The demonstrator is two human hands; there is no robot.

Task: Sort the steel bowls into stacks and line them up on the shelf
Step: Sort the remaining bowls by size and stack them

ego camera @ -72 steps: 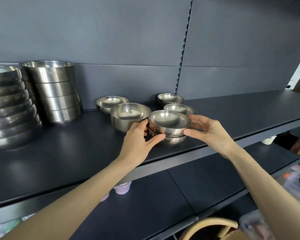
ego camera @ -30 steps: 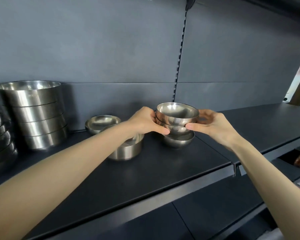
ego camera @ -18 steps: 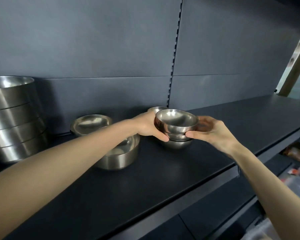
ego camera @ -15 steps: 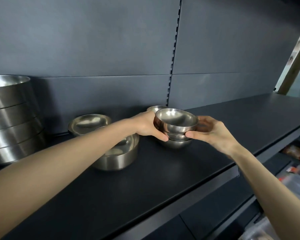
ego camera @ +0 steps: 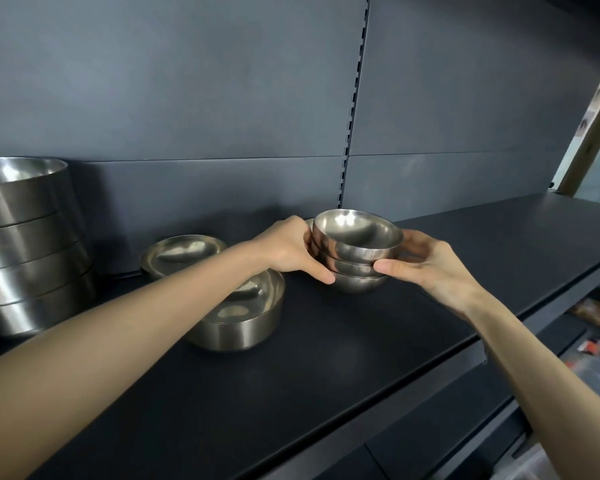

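Both hands clasp a stack of small steel bowls (ego camera: 355, 245) near the back edge of the shelf (ego camera: 326, 362); its bottom bowl seems to rest there. The left hand (ego camera: 288, 249) curls thumb and fingers round the stack's left side, and the right hand (ego camera: 426, 263) pinches its right side. Toward the left edge stand a wide bowl (ego camera: 246, 327), a shallow bowl (ego camera: 182, 252) behind it, and a tall stack (ego camera: 21, 244).

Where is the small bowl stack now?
Head view, middle of the shelf: the small bowl stack is gripped between left hand and right hand, just right of a wide bowl.
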